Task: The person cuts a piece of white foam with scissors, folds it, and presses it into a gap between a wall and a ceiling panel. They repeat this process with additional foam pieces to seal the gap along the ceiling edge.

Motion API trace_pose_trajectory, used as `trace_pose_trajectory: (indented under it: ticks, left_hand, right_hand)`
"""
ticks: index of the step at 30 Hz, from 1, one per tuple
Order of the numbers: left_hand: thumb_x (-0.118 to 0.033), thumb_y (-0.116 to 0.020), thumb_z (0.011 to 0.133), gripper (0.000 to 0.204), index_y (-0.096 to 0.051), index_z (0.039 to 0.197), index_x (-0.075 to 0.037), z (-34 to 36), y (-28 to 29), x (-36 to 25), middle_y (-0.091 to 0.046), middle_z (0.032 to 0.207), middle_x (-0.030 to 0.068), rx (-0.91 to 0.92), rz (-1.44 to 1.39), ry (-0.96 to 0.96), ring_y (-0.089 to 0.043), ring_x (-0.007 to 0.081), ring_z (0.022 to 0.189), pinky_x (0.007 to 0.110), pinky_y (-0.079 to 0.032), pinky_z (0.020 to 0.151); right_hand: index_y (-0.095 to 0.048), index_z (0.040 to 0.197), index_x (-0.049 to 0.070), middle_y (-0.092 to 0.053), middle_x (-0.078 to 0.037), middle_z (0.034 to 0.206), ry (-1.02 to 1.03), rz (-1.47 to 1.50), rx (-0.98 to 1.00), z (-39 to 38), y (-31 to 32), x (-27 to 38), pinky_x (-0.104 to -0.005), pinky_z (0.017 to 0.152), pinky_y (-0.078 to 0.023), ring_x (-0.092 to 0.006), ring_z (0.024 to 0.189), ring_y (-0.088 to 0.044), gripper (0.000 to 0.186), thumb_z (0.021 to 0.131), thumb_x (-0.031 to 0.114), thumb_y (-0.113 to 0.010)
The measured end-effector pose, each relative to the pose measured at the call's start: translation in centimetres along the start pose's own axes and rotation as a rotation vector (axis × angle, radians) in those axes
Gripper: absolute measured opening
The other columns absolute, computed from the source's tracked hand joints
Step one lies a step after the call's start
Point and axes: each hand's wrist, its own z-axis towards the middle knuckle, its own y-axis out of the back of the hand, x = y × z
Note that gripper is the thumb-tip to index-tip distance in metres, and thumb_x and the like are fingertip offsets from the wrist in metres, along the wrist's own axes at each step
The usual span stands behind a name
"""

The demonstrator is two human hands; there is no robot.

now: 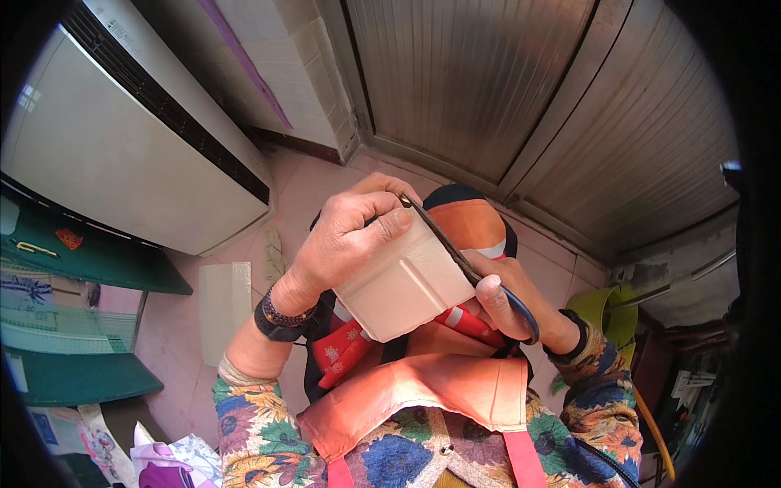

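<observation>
Over my lap I hold a cream, flat, box-like piece (407, 281) with raised ridges across its face and a dark strip along its upper right edge. My left hand (350, 228) is closed on its upper edge, thumb on the cream face and fingers curled by the dark strip. At its right corner my right hand (512, 301) is closed around the edge, thumb sticking up. A dark blue loop (522, 315) curves beside that thumb. The fingers behind the piece are hidden. Beneath it lie an orange apron (415, 390) and red cloth with white snowflakes (338, 354).
A large white appliance (130, 154) stands at the left, above a green-shelved rack (89, 374). Another cream panel (225, 309) lies on the pink tiled floor (175, 342). Ribbed metal doors (472, 81) rise ahead. A yellow-green bucket (606, 313) stands at right; purple-white cloth (175, 459) lies lower left.
</observation>
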Motion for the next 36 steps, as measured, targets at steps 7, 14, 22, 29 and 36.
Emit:
trace_pose_trajectory:
  ticks: [7,14,22,29,36]
  left_hand:
    - [-0.021,-0.051,0.094,0.030,-0.065,0.085,0.004,-0.01,-0.26,0.08,-0.058,0.114,0.0080,-0.047,0.002,-0.031,-0.054,0.0118,0.095,0.026,-0.044,0.082]
    - [-0.021,-0.051,0.093,0.030,-0.064,0.082,0.004,0.06,-0.21,-0.39,-0.061,0.109,0.0096,-0.093,0.124,-0.105,-0.054,0.0128,0.093,0.027,-0.044,0.081]
    - [-0.020,-0.051,0.092,0.030,-0.065,0.082,0.005,0.04,-0.03,-0.78,-0.061,0.109,0.0096,-0.088,0.115,-0.117,-0.054,0.0134,0.092,0.028,-0.045,0.081]
    - [-0.020,-0.051,0.092,0.030,-0.065,0.082,0.004,0.04,0.03,-0.64,-0.061,0.110,0.0094,-0.084,0.119,-0.132,-0.055,0.0138,0.092,0.028,-0.045,0.081]
    - [-0.020,-0.051,0.092,0.030,-0.065,0.083,0.004,0.00,0.16,-0.69,-0.061,0.110,0.0093,-0.068,0.137,-0.132,-0.055,0.0138,0.093,0.028,-0.044,0.081]
  right_hand:
    - [-0.055,0.110,-0.003,-0.053,-0.007,0.061,-0.030,-0.039,-0.029,0.14,-0.32,0.01,-0.0315,0.054,-0.042,-0.0213,0.054,-0.056,0.076,0.097,0.064,-0.021]
    - [-0.055,0.114,-0.003,-0.052,-0.003,0.059,-0.048,-0.026,-0.037,0.19,-0.39,0.32,-0.0285,0.050,-0.041,-0.0157,0.049,-0.054,0.083,0.094,0.068,-0.017]
    - [-0.055,0.116,-0.004,-0.055,-0.005,0.065,-0.078,0.017,-0.003,0.16,-0.08,0.65,-0.0278,0.053,-0.042,-0.0154,0.054,-0.056,0.086,0.093,0.070,-0.018]
    - [-0.057,0.107,-0.002,-0.051,0.000,0.055,-0.101,-0.007,-0.012,0.21,-0.13,0.48,-0.0254,0.047,-0.038,-0.0116,0.046,-0.052,0.091,0.089,0.076,-0.014]
    - [-0.057,0.105,-0.002,-0.050,0.001,0.054,-0.076,-0.025,-0.017,0.20,-0.16,0.40,-0.0259,0.047,-0.037,-0.0117,0.047,-0.051,0.088,0.091,0.074,-0.014]
